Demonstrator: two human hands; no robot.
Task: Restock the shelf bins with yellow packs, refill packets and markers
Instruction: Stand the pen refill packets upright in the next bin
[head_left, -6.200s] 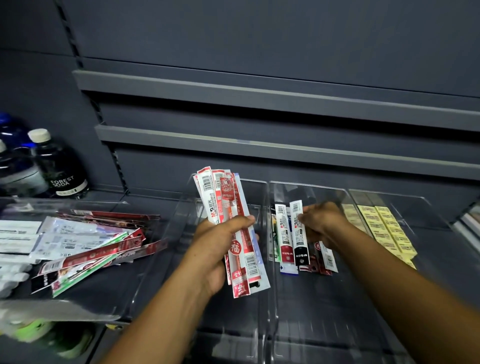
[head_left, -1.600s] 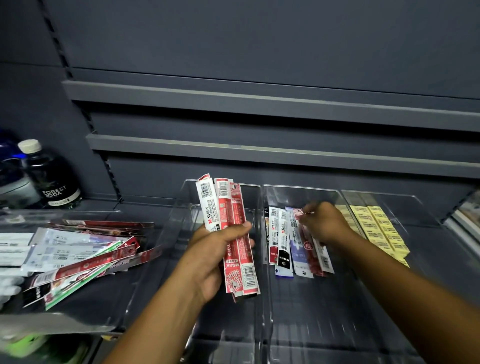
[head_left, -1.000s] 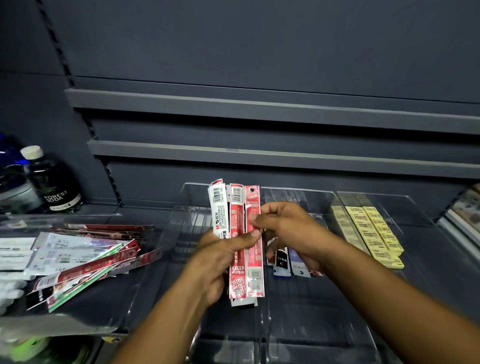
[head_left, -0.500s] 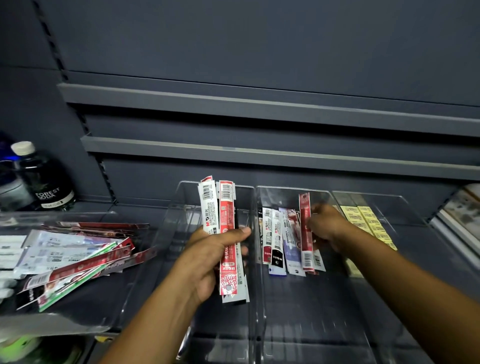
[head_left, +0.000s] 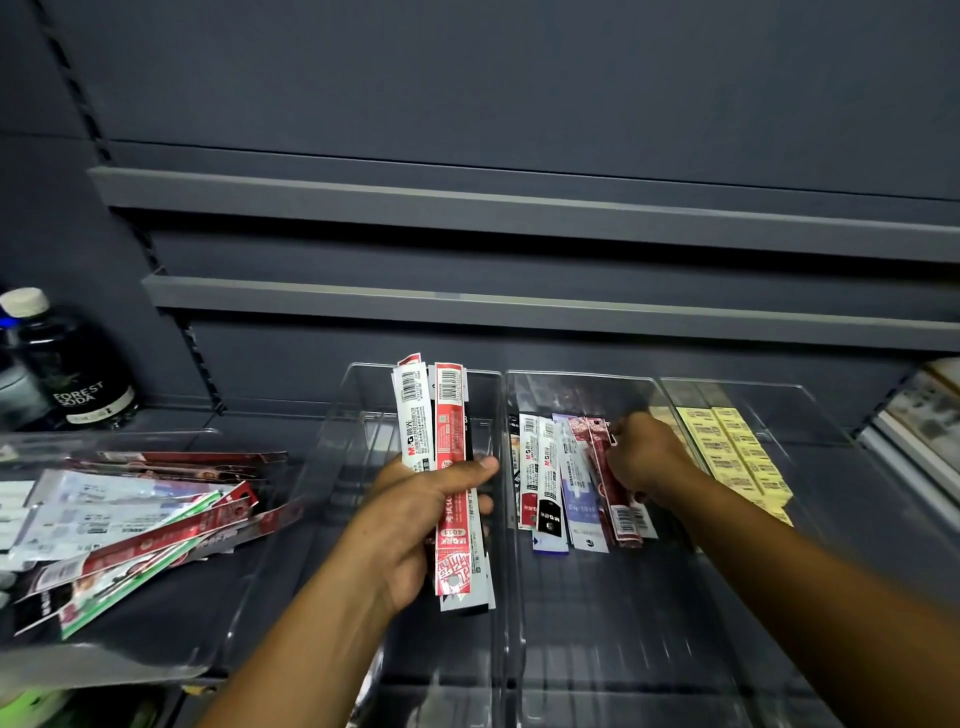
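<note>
My left hand (head_left: 415, 525) grips a small bundle of long refill packets (head_left: 448, 431), one white and one red in front, upright over a clear bin (head_left: 363, 415). My right hand (head_left: 644, 457) reaches into the middle clear bin (head_left: 597, 623) and pinches a dark red refill packet (head_left: 610, 483) lying at the right end of a row of refill packets (head_left: 550, 478) there. Rows of yellow packs (head_left: 732, 452) lie in the clear bin to the right.
A clear tray (head_left: 104, 670) at the left holds a loose pile of mixed packets (head_left: 135, 525). A dark soda bottle (head_left: 72, 364) stands at the far left against the grey shelf wall. Grey shelf rails run across above the bins.
My right hand took a red packet from the left hand's bundle, carried it to the middle bin and has now lowered it onto the row. The bundle is thinner.
</note>
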